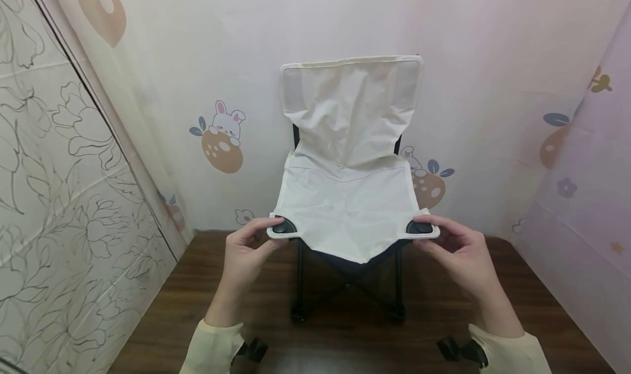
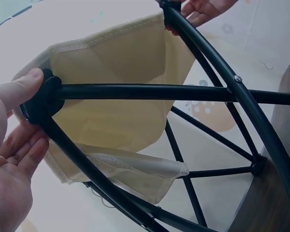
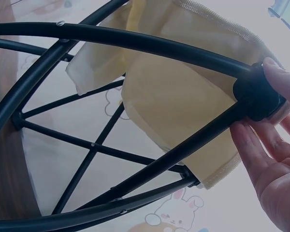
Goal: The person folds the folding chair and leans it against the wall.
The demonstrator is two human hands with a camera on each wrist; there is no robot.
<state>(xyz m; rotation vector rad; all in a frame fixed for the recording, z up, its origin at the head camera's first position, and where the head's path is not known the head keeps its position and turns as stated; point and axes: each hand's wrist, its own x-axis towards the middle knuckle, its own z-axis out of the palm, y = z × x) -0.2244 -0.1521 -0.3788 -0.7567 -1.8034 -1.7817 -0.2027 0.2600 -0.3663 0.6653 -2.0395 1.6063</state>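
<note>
A folding chair with a cream fabric seat [image 1: 345, 204] and backrest [image 1: 352, 100] stands unfolded, facing me. My left hand [image 1: 248, 248] grips the seat's front left corner, thumb and fingers around the black plastic joint [image 2: 46, 96]. On the other side, my right hand [image 1: 460, 248] grips the front right corner at its own black joint [image 3: 258, 92]. Dark metal tubes [image 2: 145, 92] run from these joints and cross under the seat, as both wrist views show. The fabric sags toward the middle of its front edge.
The chair stands on a dark wood-grain tabletop [image 1: 236, 330]. Behind it hangs a pale curtain [image 1: 197, 62] printed with bunnies and fruit. A flower-line panel [image 1: 59, 199] closes the left side, and another printed sheet [image 1: 586, 199] the right.
</note>
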